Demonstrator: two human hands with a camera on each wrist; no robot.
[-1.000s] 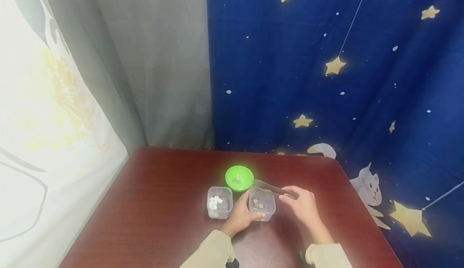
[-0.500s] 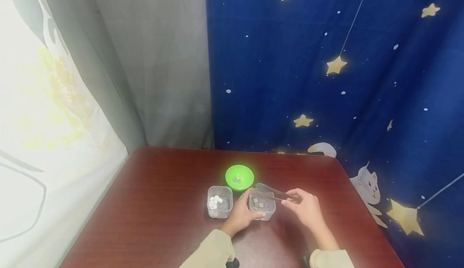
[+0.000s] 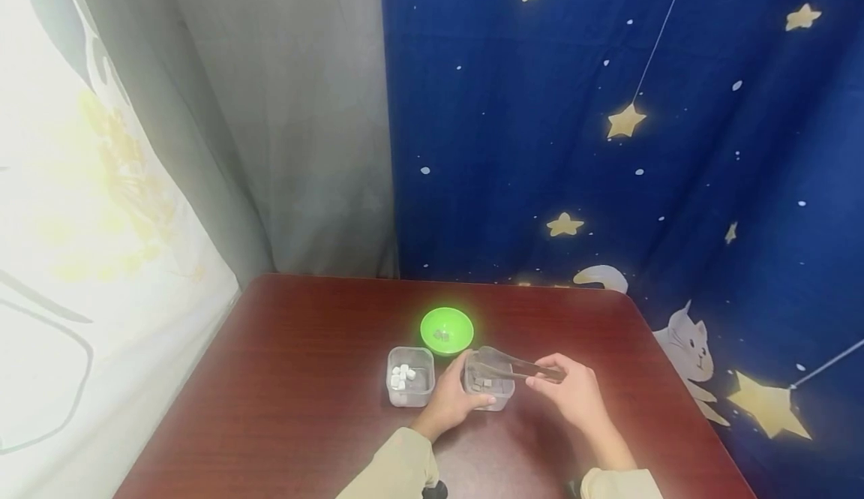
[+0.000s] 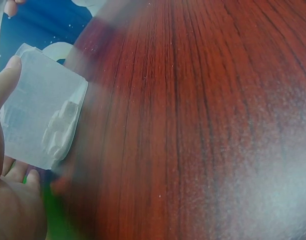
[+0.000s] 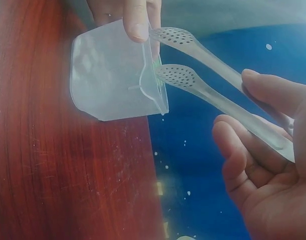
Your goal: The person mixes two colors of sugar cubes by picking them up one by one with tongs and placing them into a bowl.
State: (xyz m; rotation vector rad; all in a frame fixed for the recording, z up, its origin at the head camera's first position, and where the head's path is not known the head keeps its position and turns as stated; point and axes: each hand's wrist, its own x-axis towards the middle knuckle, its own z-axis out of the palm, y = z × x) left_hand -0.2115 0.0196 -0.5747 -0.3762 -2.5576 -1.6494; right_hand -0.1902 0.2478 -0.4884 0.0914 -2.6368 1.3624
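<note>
My left hand (image 3: 451, 398) grips a clear square plastic tub (image 5: 110, 75), fingers at its left side and thumb across the near side. Small grey-brown cubes (image 3: 482, 384) lie in that tub; in the left wrist view they show as blurred shapes through the wall. Between thumb and fingers, my right hand (image 3: 572, 390) holds a pair of tongs (image 5: 227, 107) with perforated tips. The two tips stand apart at the tub's mouth, with nothing seen between them. Just behind the tub is a bright green bowl (image 3: 445, 319) with a few grey-brown cubes (image 3: 442, 335) at its bottom.
A second clear tub (image 3: 422, 392) with several white cubes (image 3: 403, 376) stands left of my left hand. All of it is on a dark red wooden table (image 3: 304, 379). Grey and blue star-patterned curtains (image 3: 499, 146) hang behind the table's far edge.
The tongs have moved from beside the green bowl's right rim to over the held tub, their tips lower and wider apart. My left hand and the tub have stayed put.
</note>
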